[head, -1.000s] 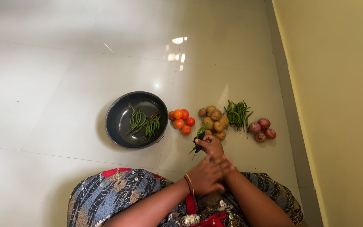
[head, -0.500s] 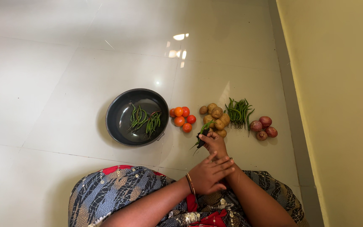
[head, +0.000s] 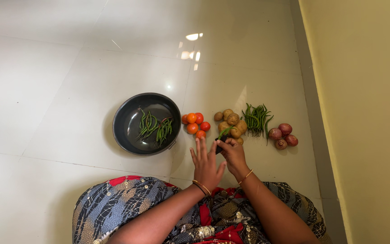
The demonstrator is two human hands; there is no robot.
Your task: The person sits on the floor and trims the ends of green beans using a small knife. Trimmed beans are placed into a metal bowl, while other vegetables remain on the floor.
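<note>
Sitting on the pale tiled floor [head: 46, 90], I have the yellow wall [head: 362, 113] running along my right side and my patterned dress [head: 127, 203] filling the bottom of the view. Biggest thing in front of me is the dark round pan [head: 127, 131], off to my left, with two small bunches of green beans lying inside it. Just right of the pan sits a cluster of orange-red tomatoes [head: 195, 123], touching one another, and beyond them a heap of potatoes [head: 231, 121]. Further right, a loose pile of green beans [head: 257, 118] lies on the tiles, then a few reddish onions [head: 283, 135] nearest the wall. Now the hands: my left hand [head: 205, 163] is released, fingers spread wide and pointing up towards the tomatoes, gripping nothing, bangles at the wrist. My right hand [head: 233, 153] is closed around a small dark-handled tool [head: 220, 147], too small for me to say exactly what kind, and pinches a single green bean [head: 225, 132] against it. That bean sticks out above my fingers, just in front of the potatoes, tip angled up and to the right, close beside my open left hand.
</note>
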